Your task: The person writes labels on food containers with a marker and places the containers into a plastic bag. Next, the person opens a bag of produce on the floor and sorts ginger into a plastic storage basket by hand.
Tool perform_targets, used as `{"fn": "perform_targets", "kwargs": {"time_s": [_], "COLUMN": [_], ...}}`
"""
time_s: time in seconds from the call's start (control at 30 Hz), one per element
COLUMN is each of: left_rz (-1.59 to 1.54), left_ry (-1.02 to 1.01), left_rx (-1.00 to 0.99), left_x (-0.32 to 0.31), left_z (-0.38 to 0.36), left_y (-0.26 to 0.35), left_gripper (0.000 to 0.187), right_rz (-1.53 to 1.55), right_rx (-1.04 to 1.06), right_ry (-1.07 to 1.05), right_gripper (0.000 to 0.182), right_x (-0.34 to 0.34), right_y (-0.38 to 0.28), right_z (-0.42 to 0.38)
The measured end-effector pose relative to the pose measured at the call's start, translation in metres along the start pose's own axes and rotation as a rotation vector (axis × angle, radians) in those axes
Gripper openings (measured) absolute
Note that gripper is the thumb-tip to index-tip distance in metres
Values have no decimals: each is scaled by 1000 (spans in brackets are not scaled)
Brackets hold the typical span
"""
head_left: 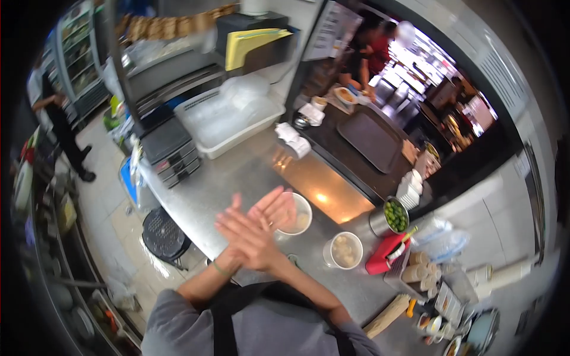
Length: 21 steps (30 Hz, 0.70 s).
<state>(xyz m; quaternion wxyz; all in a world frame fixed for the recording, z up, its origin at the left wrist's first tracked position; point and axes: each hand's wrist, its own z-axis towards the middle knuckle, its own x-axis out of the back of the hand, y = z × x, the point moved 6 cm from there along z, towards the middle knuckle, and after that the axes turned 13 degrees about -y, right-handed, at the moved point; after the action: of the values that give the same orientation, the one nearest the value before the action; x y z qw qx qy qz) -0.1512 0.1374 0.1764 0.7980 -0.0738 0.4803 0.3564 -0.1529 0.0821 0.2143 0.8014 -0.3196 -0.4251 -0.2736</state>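
My two hands meet above the steel counter (225, 184), palm against palm and crossed. My left hand (274, 207) reaches under and beyond the other, fingers stretched out and slightly blurred. Across it lies my right hand (244, 237), its fingers also extended. Neither holds anything that I can see. A white round tub (303, 215) stands just behind my left fingertips, partly covered by them, with something pale inside. To its right is a second white tub (344, 251) holding pale round pieces in liquid.
A white plastic basin (237, 139) and black stacked drawers (169, 145) stand at the counter's back left. A brown tray (371, 137) lies on the pass shelf. Right of the tubs are a metal pot of green limes (395, 216) and a red container (383, 258). Other people work beyond.
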Motion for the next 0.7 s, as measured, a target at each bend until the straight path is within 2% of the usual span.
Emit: {"fn": "perform_targets", "kwargs": {"time_s": [0.07,0.13,0.2,0.23,0.3,0.33,0.4,0.43,0.47,0.53,0.6,0.63,0.67,0.7], "left_rz": [57,112,174,51,-96,-107,-146,-168,37,66,122,145,161,171], "left_ry": [36,214,409,426,531,308,-136,-199,-198,73,338,469,645,824], "left_rx": [-36,-188,-324,-218,-314,-294,-278,-373,-253,-198,-141,-117,-67,-15], "left_x": [-5,-6,-15,-31,-74,-89,-114,-109,-76,-9,45,66,89,109], "left_z": [-20,-38,-67,-79,-82,-82,-95,-94,-104,-121,-139,-151,-170,-197], "left_y": [-7,1,10,6,9,13,24,20,15,-5,-9,-6,-2,3], "left_gripper": [72,68,64,60,62,64,67,66,62,51,43,40,40,39], "right_rz": [198,262,249,434,846,1252,2022,2156,2295,1682,1694,1735,1888,1369], "right_rx": [70,127,-82,-263,-578,-514,-255,-183,-108,220,178,352,142,-10], "right_ry": [-2,-25,-493,-534,-582,-456,-159,-129,-105,146,260,374,530,703], "right_gripper": [37,31,38,43,55,59,67,68,68,68,64,62,56,47], "right_x": [-4,-6,-26,-33,-57,-70,-104,-107,-98,-34,-6,46,69,102], "right_y": [0,-2,14,34,70,67,43,20,-12,-28,-12,-9,7,27], "right_z": [14,28,40,39,21,13,0,-2,-3,-19,-26,-45,-70,-107]}}
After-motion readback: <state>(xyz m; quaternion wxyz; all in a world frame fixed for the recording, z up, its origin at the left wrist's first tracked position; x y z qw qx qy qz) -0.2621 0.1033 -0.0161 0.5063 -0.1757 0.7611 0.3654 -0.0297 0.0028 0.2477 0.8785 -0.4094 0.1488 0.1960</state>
